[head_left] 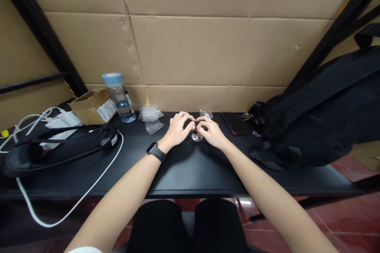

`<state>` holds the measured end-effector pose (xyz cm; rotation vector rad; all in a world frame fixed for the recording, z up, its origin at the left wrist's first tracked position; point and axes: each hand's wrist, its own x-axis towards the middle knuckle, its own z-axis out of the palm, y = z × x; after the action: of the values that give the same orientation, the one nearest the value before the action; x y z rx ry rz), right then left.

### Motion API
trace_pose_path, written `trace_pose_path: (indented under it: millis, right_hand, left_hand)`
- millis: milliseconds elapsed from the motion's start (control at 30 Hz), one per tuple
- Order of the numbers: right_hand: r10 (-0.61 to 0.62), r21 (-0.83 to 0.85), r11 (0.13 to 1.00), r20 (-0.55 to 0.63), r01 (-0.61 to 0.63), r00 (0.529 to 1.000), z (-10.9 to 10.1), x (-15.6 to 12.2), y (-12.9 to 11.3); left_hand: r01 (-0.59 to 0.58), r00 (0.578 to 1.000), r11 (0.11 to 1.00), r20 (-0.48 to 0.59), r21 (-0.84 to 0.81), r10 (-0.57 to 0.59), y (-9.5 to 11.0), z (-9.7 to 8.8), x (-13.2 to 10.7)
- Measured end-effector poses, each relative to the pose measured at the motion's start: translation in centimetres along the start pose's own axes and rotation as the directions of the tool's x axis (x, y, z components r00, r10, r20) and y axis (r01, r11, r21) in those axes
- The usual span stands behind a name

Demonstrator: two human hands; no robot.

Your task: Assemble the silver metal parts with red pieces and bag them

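A small shiny metal object with a round, disc-like base (196,137) stands on the black tabletop between my hands; its upper part looks dark and reddish, and my fingers mostly cover it, so its kind is unclear. My left hand (178,128), with a black watch (156,151) on the wrist, curls its thumb and fingers against the left side of the object. From the right, my right hand (211,131) pinches at the object's upper part. The fingertips of both hands nearly meet above it. Just behind my hands lies a small clear plastic packet (206,114).
Clear plastic bags (151,116), a water bottle (121,101) and an opened cardboard box (95,106) stand to the left, near a headset-like black device (62,146) and white cable (101,176). At right are a dark flat notebook-like item (237,123) and a black backpack (311,114). Cardboard (190,55) walls the back.
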<state>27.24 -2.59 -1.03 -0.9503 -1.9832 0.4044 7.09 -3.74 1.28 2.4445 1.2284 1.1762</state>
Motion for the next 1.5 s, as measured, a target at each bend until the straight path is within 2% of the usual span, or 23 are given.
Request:
trace_pose_path:
  millis: [100,200,400,633,767,867,933,1000,1100,1233,1500]
  right_hand:
    - [0.004,0.033,0.999,0.001,-0.004,1.000,-0.1,0.0,0.0]
    - [0.008,0.064,0.998,0.005,-0.008,1.000,-0.2,0.0,-0.1]
    - [0.013,0.035,0.999,0.059,-0.015,0.998,0.0,0.0,0.2]
    - [0.059,-0.253,0.968,0.260,0.009,0.964,0.2,-0.8,1.5]
    - [0.066,-0.242,0.970,0.297,0.008,0.953,0.1,-0.6,2.0]
    - [0.084,-0.198,0.980,0.292,-0.026,0.953,-0.1,-0.4,2.0]
    - [0.132,-0.136,0.985,0.218,-0.104,0.967,-0.1,-0.2,1.9]
    - [0.213,0.022,0.976,0.092,-0.216,0.973,-0.1,0.0,1.7]
    - [0.337,0.333,0.892,-0.039,-0.306,0.941,-0.2,0.2,1.5]
    - [0.404,0.507,0.795,-0.036,-0.332,0.914,0.0,0.2,1.1]
    - [0.446,0.587,0.713,0.043,-0.384,0.894,1.2,-0.3,-0.3]
  left_hand:
    - [-0.046,0.995,0.998,0.095,0.052,0.040,-0.1,0.0,-0.2]
    - [-0.064,0.989,0.995,0.139,0.081,0.052,-0.4,0.4,-0.3]
    - [-0.026,0.992,0.989,0.128,0.144,0.008,-1.3,0.2,0.0]
    - [0.106,0.985,0.978,0.113,0.179,-0.127,-2.3,-0.2,-0.1]
    - [0.156,0.979,0.973,0.101,0.170,-0.175,-2.3,-0.2,0.0]
    - [0.217,0.967,0.968,0.111,0.129,-0.231,-2.2,-0.3,0.1]
    - [0.263,0.954,0.962,0.130,0.077,-0.271,-2.1,-0.4,0.3]
    - [0.313,0.940,0.950,0.141,0.012,-0.312,-2.1,-0.3,0.4]
    - [0.376,0.923,0.921,0.131,-0.099,-0.363,-2.4,0.2,0.5]
    - [0.400,0.917,0.891,0.104,-0.217,-0.386,-3.0,0.9,0.5]
    - [0.413,0.911,0.870,0.119,-0.269,-0.396,-3.1,1.4,0.5]
